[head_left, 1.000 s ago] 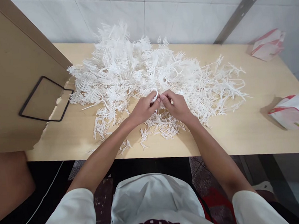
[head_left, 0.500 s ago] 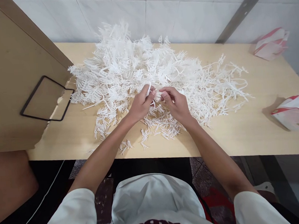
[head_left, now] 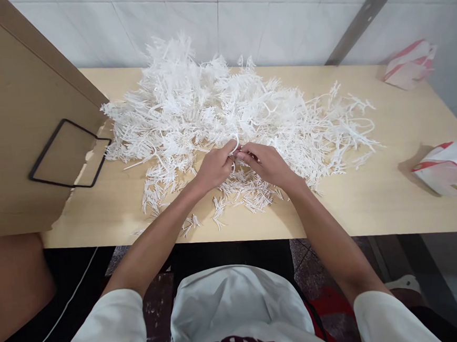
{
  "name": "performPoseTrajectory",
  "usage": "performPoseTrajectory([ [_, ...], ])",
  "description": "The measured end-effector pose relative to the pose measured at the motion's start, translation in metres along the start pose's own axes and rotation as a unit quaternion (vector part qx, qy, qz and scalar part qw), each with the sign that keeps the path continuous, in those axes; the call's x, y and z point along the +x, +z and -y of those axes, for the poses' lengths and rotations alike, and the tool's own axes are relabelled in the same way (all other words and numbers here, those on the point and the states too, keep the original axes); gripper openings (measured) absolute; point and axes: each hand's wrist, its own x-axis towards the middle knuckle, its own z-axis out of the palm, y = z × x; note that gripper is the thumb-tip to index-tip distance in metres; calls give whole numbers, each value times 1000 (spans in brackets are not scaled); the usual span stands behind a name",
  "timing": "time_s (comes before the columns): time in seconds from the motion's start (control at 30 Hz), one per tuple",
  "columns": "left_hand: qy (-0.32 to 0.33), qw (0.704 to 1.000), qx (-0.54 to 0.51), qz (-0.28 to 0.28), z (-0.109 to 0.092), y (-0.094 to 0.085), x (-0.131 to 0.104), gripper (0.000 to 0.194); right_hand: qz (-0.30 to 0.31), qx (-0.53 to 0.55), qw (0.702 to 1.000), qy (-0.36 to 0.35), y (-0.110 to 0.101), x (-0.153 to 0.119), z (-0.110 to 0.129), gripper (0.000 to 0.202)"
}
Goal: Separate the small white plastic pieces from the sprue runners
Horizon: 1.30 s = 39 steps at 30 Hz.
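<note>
Right-hand fingertips that stood a little apart from the left ones half a second ago now meet them. From where I stand, a tall brown board (head_left: 28, 97) with a torn lower edge takes up the far left, and a black wire frame (head_left: 47, 148) lies against it. Next comes the big heap of white bristly strands (head_left: 207, 99), spread over the pale desk (head_left: 373, 202) towards the tiled wall, with small loose bits (head_left: 189, 224) scattered along its near side. At the heap's front, the left hand (head_left: 214, 168) has its grip closed, thumb over fingers, on a curled white strand (head_left: 237, 143). Just beside it, the right hand (head_left: 269, 162) has its fingers bent inward; I cannot tell how tight that grip is or whether anything is between the tips. Farther right, two red-and-white packets stand on the desk, one (head_left: 410, 67) near the wall, the other (head_left: 450, 172) closer.
</note>
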Motion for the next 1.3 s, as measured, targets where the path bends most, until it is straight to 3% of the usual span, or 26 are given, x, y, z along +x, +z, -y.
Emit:
performPoseTrajectory([
  [0.1, -18, 997, 76, -17, -2, 1, -1, 10, 2, -79, 997, -22, 0, -1, 3, 31],
  [0.2, -69, 992, 83, -72, 0, -2, 1, 9, -38, -138, 989, -33, 5, -3, 7, 30],
  [0.3, -79, 991, -9, -106, 6, -7, 6, 19, -96, -112, 989, -22, 11, -4, 8, 28],
  [0.47, -63, 977, -200, -35, 7, -8, 9, 29, -172, -3, 985, 16, 12, -4, 8, 23],
  [0.67, -34, 971, -236, 5, 1, -5, 5, 29, -58, 78, 995, 34, 9, 0, 9, 32],
  [0.87, -8, 990, -143, 10, 2, -2, 3, 27, -94, 8, 995, 23, 15, 1, 3, 17],
  [1.0, -4, 998, 55, 4, 0, 2, 0, 9, -103, -89, 991, 3, 20, 0, 3, 14],
  [1.13, 8, 977, 213, -2, -5, 5, -3, 25, -126, -135, 983, -20, 23, -1, 7, 12],
  [1.23, 26, 976, 215, -8, -7, 3, -3, 25, -157, -132, 978, -32, 25, -2, 7, 10],
  [1.3, 15, 988, 155, -10, -7, -1, -2, 20, -198, -107, 974, -23, 26, -3, 6, 10],
])
